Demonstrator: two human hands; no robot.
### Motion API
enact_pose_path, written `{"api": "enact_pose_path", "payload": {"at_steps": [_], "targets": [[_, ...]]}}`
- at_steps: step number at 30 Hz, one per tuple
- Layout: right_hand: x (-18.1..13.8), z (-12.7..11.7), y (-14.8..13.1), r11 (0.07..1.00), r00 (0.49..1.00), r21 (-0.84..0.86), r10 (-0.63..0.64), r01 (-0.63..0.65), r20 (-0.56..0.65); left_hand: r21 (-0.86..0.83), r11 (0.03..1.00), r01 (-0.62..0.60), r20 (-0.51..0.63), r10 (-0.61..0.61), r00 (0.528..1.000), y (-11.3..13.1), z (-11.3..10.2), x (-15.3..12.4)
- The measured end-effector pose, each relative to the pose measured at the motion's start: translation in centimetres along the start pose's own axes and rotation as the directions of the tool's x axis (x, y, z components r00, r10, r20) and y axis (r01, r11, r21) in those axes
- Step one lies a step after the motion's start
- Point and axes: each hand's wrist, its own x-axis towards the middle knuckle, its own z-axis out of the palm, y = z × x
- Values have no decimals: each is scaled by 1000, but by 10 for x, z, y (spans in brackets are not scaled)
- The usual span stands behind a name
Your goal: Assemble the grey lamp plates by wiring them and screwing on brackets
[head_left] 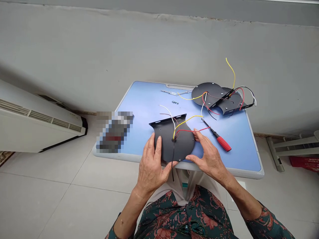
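A dark, rounded metal plate (165,147) with a slotted, bent-up edge lies at the front of the blue table, between my hands. White, yellow, red, brown and black wires come out of a hole in its middle, and the black one hangs over the front edge. My left hand (152,166) grips the plate's left side, with fingertips on its face and the thumb at the front rim. On the right rim, the fingers and thumb of my right hand (209,157) hold the plate from the side. A red-handled screwdriver (223,143) lies just beyond my right hand.
Two similar wired plates (205,91) overlap at the table's back right. Small screws (175,102) and thin metal pieces (169,92) lie near the back. A pixelated dark item (114,134) is at the left. The table (134,109) stands against a wall.
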Motion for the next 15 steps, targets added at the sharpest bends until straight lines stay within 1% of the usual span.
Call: {"api": "enact_pose_path", "payload": {"at_steps": [6, 9, 12, 15], "targets": [[0, 1, -2, 1000, 1000, 11, 13, -12, -4, 20, 1000, 21, -2, -21, 1000, 6, -4, 0], [0, 3, -2, 1000, 1000, 9, -7, 7, -10, 26, 999, 37, -16, -36, 999, 8, -5, -1], [1, 3, -4, 1000, 1000, 5, -26, 26, -16, 23, 999, 31, -15, -30, 999, 8, -8, 0], [1, 4, -6, 1000, 1000, -3, -18, 18, -12, 37, 999, 27, -15, -27, 1000, 10, -12, 1]]}}
